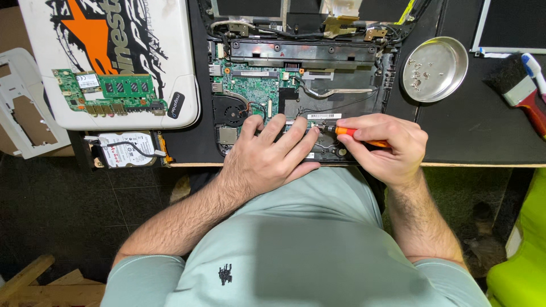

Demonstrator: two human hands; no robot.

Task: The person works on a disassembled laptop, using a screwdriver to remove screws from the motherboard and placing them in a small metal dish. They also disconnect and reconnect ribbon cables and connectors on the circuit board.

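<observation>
Laptop [301,96] lies opened on my black tabletop [472,131]; right hand [387,145] clamps a screwdriver [355,135], left hand [267,156] flat, dark floor [51,199] below.

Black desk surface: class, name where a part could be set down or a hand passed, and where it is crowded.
Free: the black desk between the metal dish and the paintbrush, down to the front edge. Crowded: the opened laptop, where the left hand rests and the right hand holds an orange screwdriver; and the left side, with the circuit board and hard drive.
</observation>
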